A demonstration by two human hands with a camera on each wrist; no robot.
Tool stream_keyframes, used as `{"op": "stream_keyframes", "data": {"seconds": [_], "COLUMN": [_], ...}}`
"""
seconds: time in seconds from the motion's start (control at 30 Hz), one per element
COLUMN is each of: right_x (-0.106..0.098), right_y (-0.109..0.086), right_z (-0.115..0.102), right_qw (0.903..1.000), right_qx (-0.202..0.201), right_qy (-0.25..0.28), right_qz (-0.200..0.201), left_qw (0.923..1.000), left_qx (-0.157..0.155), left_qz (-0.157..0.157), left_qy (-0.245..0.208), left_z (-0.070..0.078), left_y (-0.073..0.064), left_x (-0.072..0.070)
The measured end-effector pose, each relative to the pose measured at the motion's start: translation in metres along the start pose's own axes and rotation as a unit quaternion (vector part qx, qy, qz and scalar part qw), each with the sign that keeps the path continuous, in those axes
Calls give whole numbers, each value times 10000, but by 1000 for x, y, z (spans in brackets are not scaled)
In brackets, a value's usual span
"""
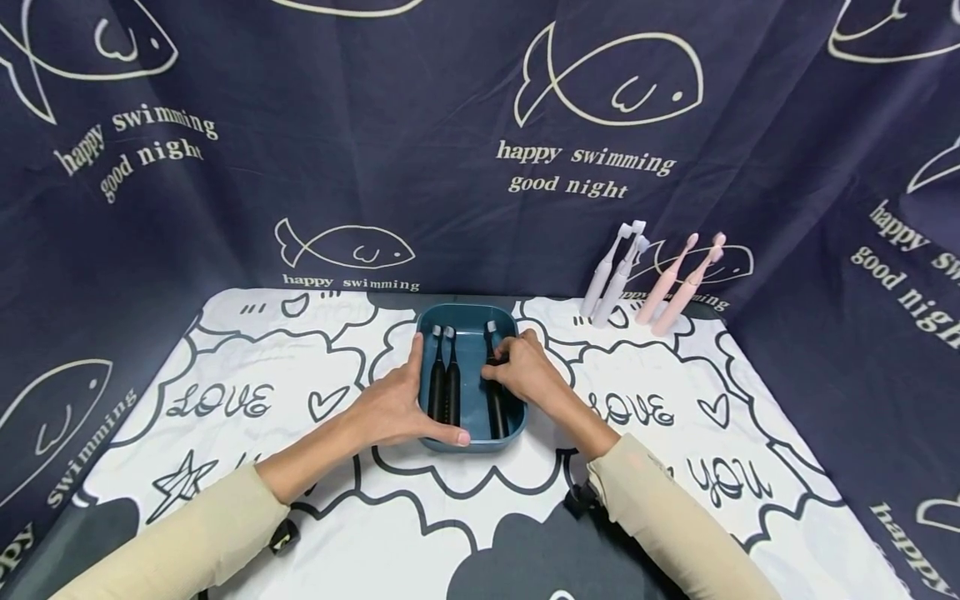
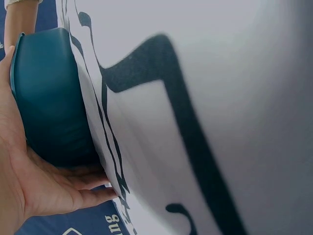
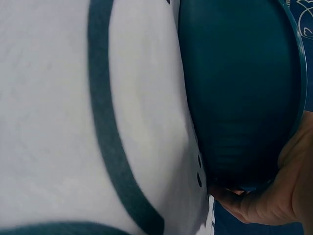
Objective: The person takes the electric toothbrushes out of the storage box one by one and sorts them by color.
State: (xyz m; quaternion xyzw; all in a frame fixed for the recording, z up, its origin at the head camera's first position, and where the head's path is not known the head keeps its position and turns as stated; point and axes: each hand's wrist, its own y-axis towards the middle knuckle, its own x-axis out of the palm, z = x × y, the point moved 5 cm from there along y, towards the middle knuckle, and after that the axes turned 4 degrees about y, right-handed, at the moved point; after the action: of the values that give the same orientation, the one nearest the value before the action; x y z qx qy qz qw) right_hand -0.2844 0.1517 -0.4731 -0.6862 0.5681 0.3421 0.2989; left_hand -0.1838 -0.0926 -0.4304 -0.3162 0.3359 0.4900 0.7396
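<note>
A dark teal tray [image 1: 468, 314] holds three black electric toothbrushes with pale brush heads. Two lie side by side along its left half, the leftmost toothbrush [image 1: 437, 379] almost against the wall. My left hand [image 1: 393, 404] spans the tray's near left corner, fingers straight along the outer left wall and thumb at the near rim. Reaching over the right rim, my right hand [image 1: 525, 367] pinches the third black toothbrush [image 1: 495, 408] near its neck, covering part of it. In the right wrist view, some fingers [image 3: 239, 205] of that hand show outside the tray wall.
At the back right, white toothbrushes [image 1: 611, 283] stand upright beside pink toothbrushes [image 1: 675, 287], close to the dark blue fish-print curtain [image 1: 450, 125]. A white cloth with black drawings [image 1: 277, 375] covers the table.
</note>
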Motion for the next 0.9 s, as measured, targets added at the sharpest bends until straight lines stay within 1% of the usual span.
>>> {"op": "stream_keyframes", "data": {"seconds": [0.07,0.17,0.2,0.27,0.4,0.43,0.47,0.57,0.7,0.77,0.9], "right_x": [-1,2,-1,0,-1,4,3,-9,-31,-38,-42], "right_y": [-1,1,-3,-2,-1,4,4,-7,-32,-40,-46], "right_z": [-1,5,0,2,3,10,10,-4,-32,-40,-44], "right_qw": [9999,9996,9994,9990,9978,9974,9970,9967,9959,9957,9958], "right_qx": [9,10,13,-14,-174,-233,-254,-227,-93,-52,-3], "right_qy": [98,196,270,324,378,336,345,487,734,766,668], "right_qz": [76,179,209,291,523,599,637,602,523,518,619], "left_qw": [10000,10000,10000,10000,10000,10000,10000,10000,9999,9999,9999], "left_qx": [25,40,40,32,22,16,9,-30,-67,-70,-74], "left_qz": [-2,-10,-12,-23,-24,-22,-19,-29,-75,-87,-72], "left_qy": [-11,-41,-56,-74,-68,-59,-53,-29,6,27,39], "left_z": [0,0,0,0,-1,-1,-2,-2,-2,-2,-1], "left_y": [0,0,0,0,0,0,0,0,1,1,1], "left_x": [0,-1,-1,-2,-2,-2,-2,-2,-1,0,0]}}
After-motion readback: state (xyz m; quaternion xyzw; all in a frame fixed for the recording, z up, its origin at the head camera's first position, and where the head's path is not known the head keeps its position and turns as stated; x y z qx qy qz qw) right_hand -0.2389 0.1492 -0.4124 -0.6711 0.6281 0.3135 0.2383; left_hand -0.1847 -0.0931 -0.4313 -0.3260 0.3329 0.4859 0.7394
